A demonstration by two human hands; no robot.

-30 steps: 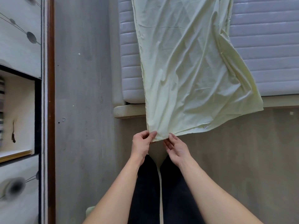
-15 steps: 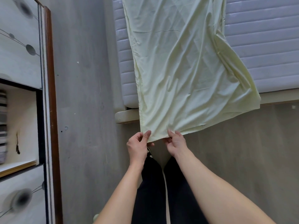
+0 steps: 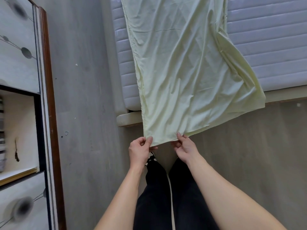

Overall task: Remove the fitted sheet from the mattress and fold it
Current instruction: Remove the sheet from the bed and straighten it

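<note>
Head view: a pale yellow sheet [image 3: 186, 68], folded into a long strip, lies across the bare quilted mattress [image 3: 265, 47] and overhangs the edge of the bed frame [image 3: 127, 119] toward the person. The left hand [image 3: 141, 151] pinches the near left corner of the sheet between thumb and fingers, and the right hand [image 3: 185, 148] pinches the near edge just beside it. Black trousers [image 3: 154, 196] show below against the grey floor [image 3: 86, 97], with a cabinet [image 3: 18, 63] at far left.

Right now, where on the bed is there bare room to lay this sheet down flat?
The mattress lies bare right of the sheet, and a narrower strip shows along its left edge. The middle is covered by the sheet itself, whose near edge the left hand and right hand pinch.
</note>
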